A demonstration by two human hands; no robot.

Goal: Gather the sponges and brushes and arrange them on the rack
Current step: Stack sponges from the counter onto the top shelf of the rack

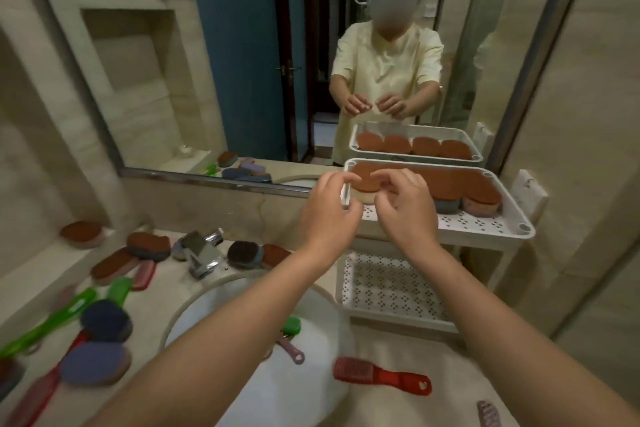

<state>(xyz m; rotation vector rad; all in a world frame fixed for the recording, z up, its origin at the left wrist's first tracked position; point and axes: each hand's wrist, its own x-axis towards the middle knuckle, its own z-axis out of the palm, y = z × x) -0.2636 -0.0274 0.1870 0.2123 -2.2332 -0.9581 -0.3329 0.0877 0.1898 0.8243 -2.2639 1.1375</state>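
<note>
- Head view: our left hand [329, 218] and right hand [408, 208] curl their fingers at the leftmost sponge [365, 180] on the rack's top tray [485, 236]; we cannot tell whether they are pinching it.
- Loose sponges [149, 245] lie on the surface [166, 295], down-left and nearer the left hand.

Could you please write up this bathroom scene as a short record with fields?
Rack: white tiered rack right of the sink
Top level: row of brown-topped sponges along the back
Hands: left hand and right hand at the rack's left end, fingers curled by the leftmost sponge; grip unclear
Not yet gathered: counter sponges, green brush, red brush
</note>
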